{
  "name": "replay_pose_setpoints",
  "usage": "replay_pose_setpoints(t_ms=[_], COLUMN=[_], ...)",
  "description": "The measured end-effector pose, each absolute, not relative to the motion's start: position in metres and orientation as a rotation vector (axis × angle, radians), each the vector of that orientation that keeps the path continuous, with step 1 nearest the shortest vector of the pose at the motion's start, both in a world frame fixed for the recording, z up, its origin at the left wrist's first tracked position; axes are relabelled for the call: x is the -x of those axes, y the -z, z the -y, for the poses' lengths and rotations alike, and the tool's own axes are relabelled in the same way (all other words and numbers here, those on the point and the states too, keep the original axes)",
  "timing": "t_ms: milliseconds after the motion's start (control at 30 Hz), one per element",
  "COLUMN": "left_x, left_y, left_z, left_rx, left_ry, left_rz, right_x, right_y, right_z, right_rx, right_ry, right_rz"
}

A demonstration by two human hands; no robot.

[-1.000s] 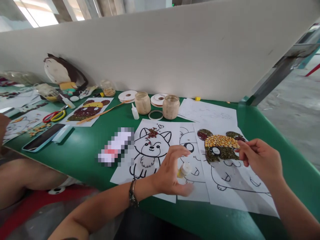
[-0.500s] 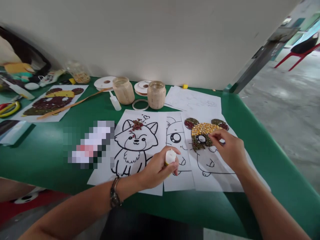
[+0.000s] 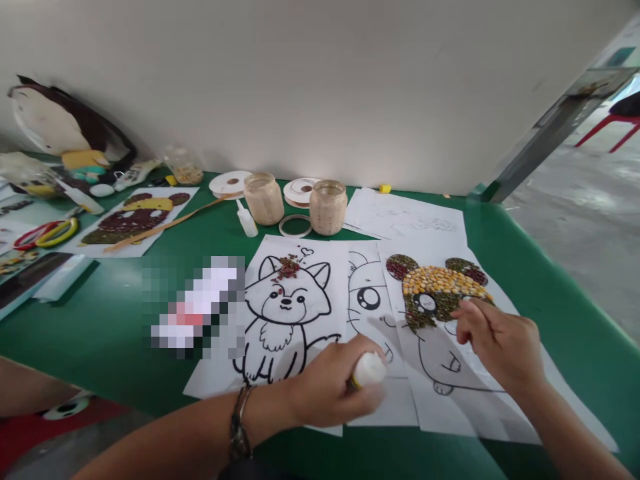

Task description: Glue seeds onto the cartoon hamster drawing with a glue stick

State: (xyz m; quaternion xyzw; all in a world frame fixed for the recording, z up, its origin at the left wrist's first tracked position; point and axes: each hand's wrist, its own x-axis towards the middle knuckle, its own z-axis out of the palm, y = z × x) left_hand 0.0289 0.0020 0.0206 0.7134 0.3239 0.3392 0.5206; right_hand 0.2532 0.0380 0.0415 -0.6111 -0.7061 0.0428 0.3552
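My left hand (image 3: 335, 383) is wrapped round a small bottle with a white cap (image 3: 370, 369), over the lower edge of the papers. My right hand (image 3: 500, 340) has its fingers pinched together above the bear drawing (image 3: 435, 367); whatever they hold is too small to make out. Yellow kernels (image 3: 433, 281) and green and dark red grains cover the bear's ears and upper head. To the left lies a fox drawing (image 3: 285, 333) with a small heap of red and green grains (image 3: 289, 267) on its head. A partly covered drawing (image 3: 367, 320) lies between them.
Behind the drawings stand two jars (image 3: 263, 200), ribbon spools (image 3: 229, 183), a metal ring (image 3: 295, 227) and a white glue bottle (image 3: 247, 220). A blurred-out phone-like object (image 3: 205, 300) lies left. Farther left are scissors (image 3: 57, 232) and a finished-looking seed picture (image 3: 145, 213).
The view has shifted, so the table items appear farther right and lower. My left hand with the bottle is nearer the camera; my right hand remains over the bear drawing, slightly farther from the eye.
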Motion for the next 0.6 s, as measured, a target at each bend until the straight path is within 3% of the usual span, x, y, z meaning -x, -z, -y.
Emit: replay_pose_setpoints(t_ms=[333,600], left_x=[-0.027,-0.020], left_y=[-0.026,-0.028], left_z=[-0.005,-0.008], left_rx=[-1.695,-1.685], left_ry=[-0.830,-0.887], left_rz=[-0.836,-0.810], right_x=[-0.254,-0.182], right_y=[-0.038,-0.067], right_z=[-0.057,-0.078], right_rx=[1.706,1.411], right_ry=[-0.436,-0.934], right_rz=[1.625,2.092])
